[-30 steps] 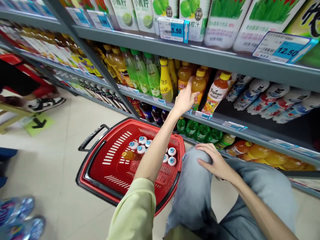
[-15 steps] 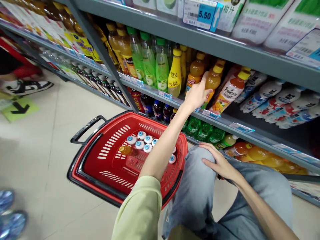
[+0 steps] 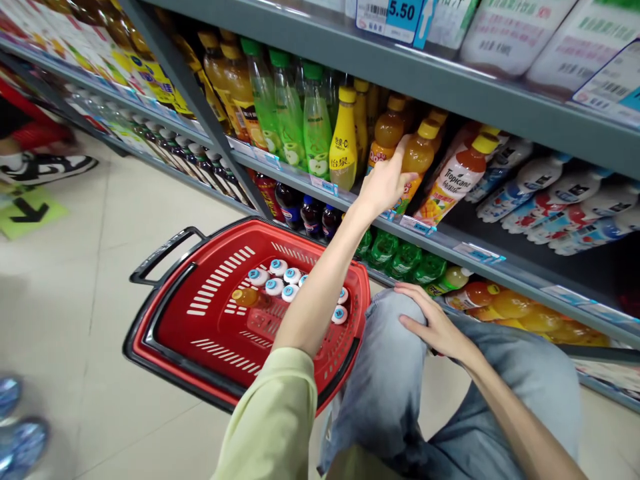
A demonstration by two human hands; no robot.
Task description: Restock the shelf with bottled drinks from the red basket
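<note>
My left hand (image 3: 384, 183) reaches across the basket to the middle shelf. Its index finger is stretched up along the side of an orange juice bottle (image 3: 419, 155) with a yellow cap, and the thumb lies apart in front of that bottle; the other fingers are mostly hidden. Left of it stands a Qoo bottle (image 3: 389, 128), and to the right leans a Tropicana bottle (image 3: 456, 179). My right hand (image 3: 436, 325) rests on my knee with its fingers apart, holding nothing. Between my legs and the shelf's left part sits a red shopping basket (image 3: 210, 330).
Inside the basket are several white-capped bottles (image 3: 274, 287) and one amber bottle (image 3: 246, 297) lying down. Green soda bottles (image 3: 317, 133) and a yellow bottle (image 3: 343, 143) line the shelf (image 3: 450, 243). A person's shoe (image 3: 47, 168) is at the far left.
The view has shifted slightly, so the scene sits a little further left and up. My left hand stays at the orange juice bottle; my right hand has not left the knee.
</note>
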